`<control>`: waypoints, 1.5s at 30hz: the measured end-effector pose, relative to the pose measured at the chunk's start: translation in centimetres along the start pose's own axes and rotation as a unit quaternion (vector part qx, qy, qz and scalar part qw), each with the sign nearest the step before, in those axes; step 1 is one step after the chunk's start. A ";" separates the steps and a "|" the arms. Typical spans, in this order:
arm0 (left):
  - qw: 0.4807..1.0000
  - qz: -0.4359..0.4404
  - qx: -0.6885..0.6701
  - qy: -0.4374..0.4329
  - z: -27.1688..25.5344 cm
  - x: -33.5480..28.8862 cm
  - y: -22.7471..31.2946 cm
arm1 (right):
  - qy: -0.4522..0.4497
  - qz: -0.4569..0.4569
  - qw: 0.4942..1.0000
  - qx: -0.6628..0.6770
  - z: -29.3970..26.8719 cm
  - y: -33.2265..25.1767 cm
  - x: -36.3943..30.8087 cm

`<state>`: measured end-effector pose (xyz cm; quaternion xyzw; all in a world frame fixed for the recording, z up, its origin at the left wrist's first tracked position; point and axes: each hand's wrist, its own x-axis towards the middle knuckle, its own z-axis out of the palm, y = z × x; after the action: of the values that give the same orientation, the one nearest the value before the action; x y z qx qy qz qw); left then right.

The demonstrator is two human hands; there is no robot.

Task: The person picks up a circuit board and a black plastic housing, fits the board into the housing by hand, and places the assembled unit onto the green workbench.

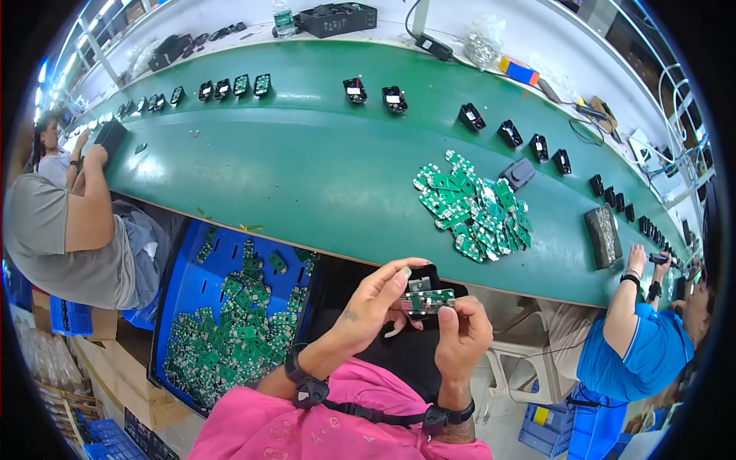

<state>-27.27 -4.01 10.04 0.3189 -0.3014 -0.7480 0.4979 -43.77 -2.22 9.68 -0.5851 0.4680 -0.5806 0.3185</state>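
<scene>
In front of my chest, my left hand (376, 299) is closed around a small black plastic housing (423, 273), its open side facing up. My right hand (463, 336) pinches the edge of a green circuit board (429, 302) between thumb and finger. That board lies against the housing's opening; whether it is seated inside I cannot tell. Beyond my hands, a heap of green circuit boards (468, 203) lies on the green bench (322, 176), with a dark grey housing (518, 173) at its far right edge. To my left, a blue crate (180, 287) holds many more boards.
Black housings (395, 99) stand in a line along the far part of the bench, some with boards in them. A dark block (603, 238) lies at the right. Co-workers sit at left (61, 222) and right (640, 345). A plastic chair (521, 353) stands beside me.
</scene>
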 end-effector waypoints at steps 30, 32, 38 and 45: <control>0.888 0.226 0.399 0.020 1.4 1.0 0.5 | -0.063 0.176 0.979 0.075 -0.9 -1.5 2.1; 0.879 0.238 0.411 0.049 2.0 0.9 0.7 | -0.063 0.177 0.978 0.093 -0.8 -1.8 2.1; 0.892 0.205 0.401 0.050 2.3 1.1 0.2 | -0.051 0.176 0.983 -0.020 -1.8 -1.2 2.1; 0.922 0.149 0.353 -0.050 1.6 0.9 1.4 | -0.023 0.129 0.987 -0.094 -1.2 -1.5 2.4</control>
<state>-27.99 -5.10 11.98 0.3877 -0.6141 -0.5251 0.4436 -44.99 -3.64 12.07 -0.5604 0.5845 -0.4747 0.3449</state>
